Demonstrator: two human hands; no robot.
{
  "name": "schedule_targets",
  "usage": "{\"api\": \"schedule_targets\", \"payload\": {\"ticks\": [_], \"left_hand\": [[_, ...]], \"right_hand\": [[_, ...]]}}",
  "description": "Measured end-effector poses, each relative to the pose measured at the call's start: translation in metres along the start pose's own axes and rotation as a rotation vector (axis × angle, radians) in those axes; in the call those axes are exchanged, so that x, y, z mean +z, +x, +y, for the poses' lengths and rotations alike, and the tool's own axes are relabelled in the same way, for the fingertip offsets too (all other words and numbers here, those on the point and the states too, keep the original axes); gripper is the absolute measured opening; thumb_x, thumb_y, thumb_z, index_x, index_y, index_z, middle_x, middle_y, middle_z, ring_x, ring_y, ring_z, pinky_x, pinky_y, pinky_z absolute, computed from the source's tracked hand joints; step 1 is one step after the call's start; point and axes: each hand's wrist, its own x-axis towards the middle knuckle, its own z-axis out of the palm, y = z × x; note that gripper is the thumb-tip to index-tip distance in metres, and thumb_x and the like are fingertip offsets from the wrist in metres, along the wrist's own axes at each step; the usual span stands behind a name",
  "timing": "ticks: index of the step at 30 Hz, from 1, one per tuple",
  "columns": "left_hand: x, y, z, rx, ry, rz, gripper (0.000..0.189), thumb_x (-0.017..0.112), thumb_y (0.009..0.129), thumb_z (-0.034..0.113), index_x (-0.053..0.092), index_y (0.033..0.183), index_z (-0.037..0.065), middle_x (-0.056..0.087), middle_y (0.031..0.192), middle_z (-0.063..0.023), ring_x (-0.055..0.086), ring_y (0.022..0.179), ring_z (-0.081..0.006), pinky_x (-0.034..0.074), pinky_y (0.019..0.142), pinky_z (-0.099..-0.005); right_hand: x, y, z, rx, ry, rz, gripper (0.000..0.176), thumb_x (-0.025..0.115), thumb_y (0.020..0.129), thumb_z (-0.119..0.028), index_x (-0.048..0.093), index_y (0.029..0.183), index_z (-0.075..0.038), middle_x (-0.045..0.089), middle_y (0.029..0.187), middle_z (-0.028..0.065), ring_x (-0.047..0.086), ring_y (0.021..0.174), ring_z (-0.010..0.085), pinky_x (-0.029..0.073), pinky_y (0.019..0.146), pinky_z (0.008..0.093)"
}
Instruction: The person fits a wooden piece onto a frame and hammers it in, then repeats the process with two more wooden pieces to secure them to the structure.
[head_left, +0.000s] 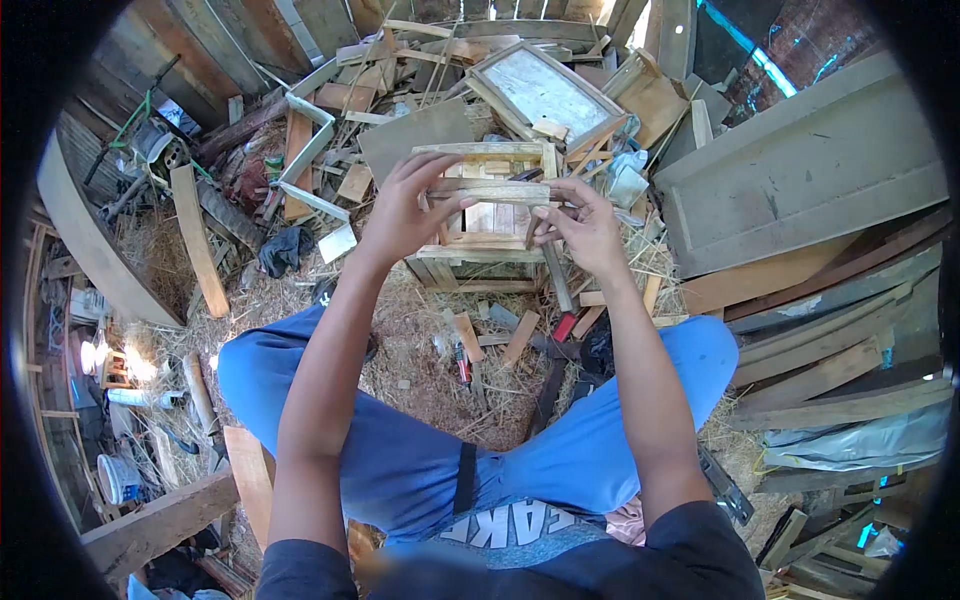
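A short wooden strip (495,191) spans the gap between my two hands, held level above a slatted wooden crate (480,283). My left hand (408,205) grips the strip's left end, thumb along its near side and fingers curved over the far side. At the other end, my right hand (585,228) pinches it between thumb and curled fingers. The crate stands on the ground just beyond my knees, its slats and top rails showing below and behind the strip. A narrow dark wooden bar (557,278) leans at the crate's right side.
Straw, offcuts and a red-and-black tool (463,366) lie between my legs. Behind the crate is a heap of scrap wood with a framed panel (545,90). A large grey board (810,165) leans at right. Curved planks (110,235) stand at left.
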Motion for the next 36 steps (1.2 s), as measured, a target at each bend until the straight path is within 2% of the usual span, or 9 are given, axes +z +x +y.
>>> {"api": "schedule_targets", "payload": {"ticks": [3, 4, 7, 10, 17, 19, 22, 29, 36], "left_hand": [[0.009, 0.013, 0.015, 0.157, 0.103, -0.031, 0.058, 0.084, 0.08, 0.015, 0.067, 0.136, 0.01, 0.067, 0.13, -0.0153, 0.057, 0.129, -0.0364, 0.047, 0.108, -0.0442], [0.015, 0.015, 0.018, 0.223, 0.141, 0.018, 0.05, 0.082, 0.083, 0.019, 0.071, 0.131, 0.014, 0.071, 0.121, -0.0125, 0.062, 0.12, -0.0337, 0.05, 0.101, -0.0442], [0.025, 0.013, 0.018, 0.102, 0.193, -0.156, 0.037, 0.077, 0.09, 0.028, 0.075, 0.126, 0.019, 0.075, 0.113, -0.0067, 0.067, 0.11, -0.028, 0.05, 0.096, -0.0432], [0.028, 0.015, 0.015, 0.093, 0.151, -0.132, 0.03, 0.074, 0.093, 0.027, 0.078, 0.122, 0.022, 0.075, 0.106, -0.0037, 0.069, 0.101, -0.0263, 0.05, 0.091, -0.0421], [0.031, 0.017, 0.014, 0.103, 0.102, -0.112, 0.03, 0.075, 0.091, 0.028, 0.079, 0.121, 0.021, 0.075, 0.103, -0.0034, 0.069, 0.093, -0.0264, 0.052, 0.085, -0.0415], [0.032, 0.019, 0.014, 0.132, 0.052, -0.104, 0.033, 0.078, 0.087, 0.013, 0.078, 0.119, 0.013, 0.074, 0.101, -0.0113, 0.069, 0.081, -0.03, 0.054, 0.074, -0.0412], [0.034, 0.016, 0.014, 0.103, 0.106, -0.094, 0.03, 0.076, 0.09, 0.026, 0.079, 0.12, 0.02, 0.075, 0.1, -0.0032, 0.069, 0.089, -0.0258, 0.053, 0.08, -0.0405], [0.037, 0.017, 0.014, 0.133, 0.081, -0.05, 0.03, 0.077, 0.09, 0.025, 0.079, 0.118, 0.017, 0.075, 0.099, -0.0045, 0.07, 0.085, -0.0259, 0.053, 0.075, -0.04], [0.035, 0.019, 0.015, 0.116, 0.04, -0.078, 0.031, 0.078, 0.088, 0.019, 0.079, 0.119, 0.015, 0.076, 0.101, -0.0068, 0.07, 0.085, -0.0278, 0.055, 0.074, -0.0405]], "right_hand": [[0.001, -0.001, 0.0, 0.005, 0.014, -0.014, 0.035, 0.071, 0.094, 0.005, 0.059, 0.127, 0.0, 0.065, 0.11, 0.0111, 0.072, 0.08, 0.0166, 0.065, 0.065, 0.0305], [0.001, -0.001, -0.001, 0.0, 0.006, -0.014, 0.035, 0.071, 0.094, 0.005, 0.06, 0.127, 0.0, 0.065, 0.11, 0.011, 0.072, 0.08, 0.0167, 0.065, 0.066, 0.0301], [0.002, -0.002, -0.002, -0.006, -0.003, -0.003, 0.037, 0.071, 0.094, 0.005, 0.059, 0.129, 0.001, 0.065, 0.111, 0.0115, 0.072, 0.081, 0.0171, 0.065, 0.067, 0.0298], [0.003, -0.005, 0.0, 0.004, 0.009, 0.027, 0.041, 0.071, 0.094, 0.006, 0.058, 0.133, 0.005, 0.067, 0.109, 0.0136, 0.073, 0.082, 0.0179, 0.065, 0.068, 0.03], [0.001, -0.005, 0.001, 0.063, -0.029, 0.029, 0.047, 0.07, 0.094, 0.004, 0.055, 0.139, 0.01, 0.074, 0.099, 0.0178, 0.074, 0.081, 0.0203, 0.064, 0.069, 0.031], [0.001, -0.005, 0.0, 0.068, -0.023, 0.024, 0.046, 0.07, 0.094, 0.004, 0.056, 0.138, 0.01, 0.074, 0.1, 0.0179, 0.074, 0.081, 0.0203, 0.064, 0.069, 0.0311], [0.003, -0.007, -0.008, 0.061, -0.03, 0.022, 0.045, 0.072, 0.094, 0.003, 0.058, 0.135, 0.01, 0.074, 0.1, 0.0171, 0.074, 0.08, 0.02, 0.064, 0.069, 0.0311], [0.002, -0.006, -0.001, 0.044, -0.021, 0.025, 0.042, 0.074, 0.092, 0.002, 0.061, 0.132, 0.009, 0.072, 0.096, 0.0129, 0.073, 0.078, 0.0187, 0.064, 0.068, 0.0308], [0.002, -0.006, -0.003, 0.05, -0.013, 0.024, 0.043, 0.074, 0.093, 0.001, 0.061, 0.133, 0.009, 0.073, 0.1, 0.0155, 0.074, 0.079, 0.0186, 0.063, 0.067, 0.0307]]}}
